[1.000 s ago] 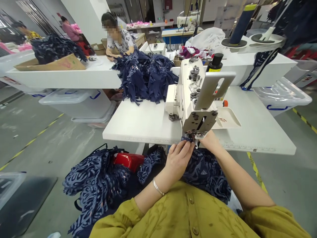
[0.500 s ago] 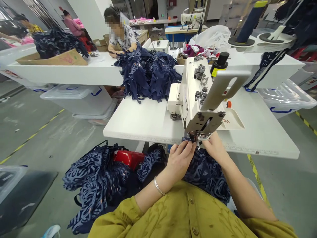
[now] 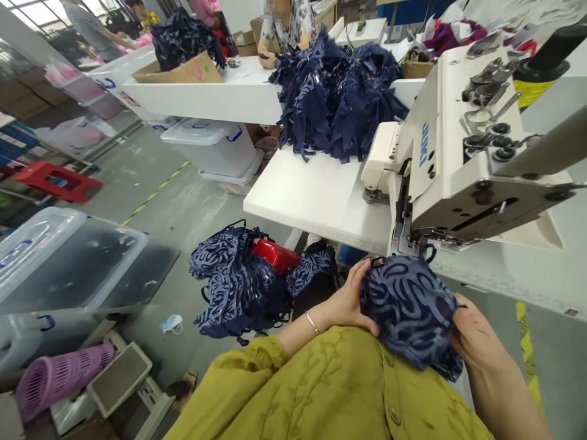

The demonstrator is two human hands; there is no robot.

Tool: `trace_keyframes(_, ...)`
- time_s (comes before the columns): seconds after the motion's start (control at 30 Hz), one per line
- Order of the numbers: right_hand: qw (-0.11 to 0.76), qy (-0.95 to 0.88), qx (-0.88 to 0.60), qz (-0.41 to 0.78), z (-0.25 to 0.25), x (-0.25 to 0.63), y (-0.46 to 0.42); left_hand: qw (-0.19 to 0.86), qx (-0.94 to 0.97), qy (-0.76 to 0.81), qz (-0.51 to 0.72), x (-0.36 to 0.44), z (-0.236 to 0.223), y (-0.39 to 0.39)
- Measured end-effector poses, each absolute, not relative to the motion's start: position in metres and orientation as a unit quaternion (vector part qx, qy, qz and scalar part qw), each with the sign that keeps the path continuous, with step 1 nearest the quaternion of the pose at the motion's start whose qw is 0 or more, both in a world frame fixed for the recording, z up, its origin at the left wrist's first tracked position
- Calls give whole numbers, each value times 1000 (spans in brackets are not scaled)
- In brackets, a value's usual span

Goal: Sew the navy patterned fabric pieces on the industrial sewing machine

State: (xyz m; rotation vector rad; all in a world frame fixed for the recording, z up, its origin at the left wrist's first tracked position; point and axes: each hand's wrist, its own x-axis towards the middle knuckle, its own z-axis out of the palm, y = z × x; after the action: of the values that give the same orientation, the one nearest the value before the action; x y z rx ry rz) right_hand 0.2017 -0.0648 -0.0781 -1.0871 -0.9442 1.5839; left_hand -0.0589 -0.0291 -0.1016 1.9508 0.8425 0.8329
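I hold a navy patterned fabric piece (image 3: 410, 311) bunched up in front of my chest, just below the needle area of the white sewing machine (image 3: 463, 153). My left hand (image 3: 351, 299) grips its left side. My right hand (image 3: 477, 336) holds its right side from underneath. A heap of the same patterned fabric (image 3: 238, 284) lies on the floor to my left, draped over a red object (image 3: 275, 253).
The white sewing table (image 3: 316, 195) carries a pile of dark navy pieces (image 3: 334, 98) at its far end. Another person sits behind that pile at a long white table (image 3: 220, 98). Clear plastic bins (image 3: 59, 263), a pink basket (image 3: 59, 379) and a red stool (image 3: 55, 180) stand on the left floor.
Both hands have pulled the fabric away from the needle toward my chest and bunched it up. My view has swung left and down, closer to the machine.
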Motion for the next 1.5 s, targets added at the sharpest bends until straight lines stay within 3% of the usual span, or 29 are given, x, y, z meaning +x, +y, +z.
trace_keyframes(0.1,490,-335,-432,679,-94,195,-68,576,691,371,230,-71,-121,-45)
trace_keyframes(0.2,462,-319,-429,707,-105,178,-57,600,657,440,123,-79,-119,-49)
trace_keyframes(0.33,388,-355,-456,718,-113,154,-36,469,631,600,147,-104,-86,-37)
trace_keyframes(0.47,321,-485,-510,634,-115,136,-20,277,579,752,151,-143,-47,-17)
trace_keyframes(0.57,334,-543,-509,578,-115,134,-12,129,529,836,70,-159,-47,1)
trace_keyframes(0.63,330,-562,-530,542,-117,143,-10,101,516,850,24,-159,-67,12)
trace_keyframes(0.73,280,-609,-586,456,-127,167,-16,141,521,842,-1,-147,-113,18)
trace_keyframes(0.83,167,-698,-587,374,-145,188,-37,151,537,830,-8,-131,-151,13)
trace_keyframes(0.97,70,-779,-548,297,-168,193,-70,164,580,798,26,-119,-162,13)
trace_keyframes(1.1,136,-755,-512,386,-150,186,-80,267,685,675,66,-95,-141,23)
trace_keyframes(1.27,242,-696,-388,554,-81,192,-69,459,768,445,40,-46,-113,17)
trace_keyframes(1.4,265,-692,-444,504,-51,204,-63,496,770,400,-2,-36,-87,15)
trace_keyframes(1.5,239,-664,-518,484,-53,206,-61,464,794,389,56,-41,-60,18)
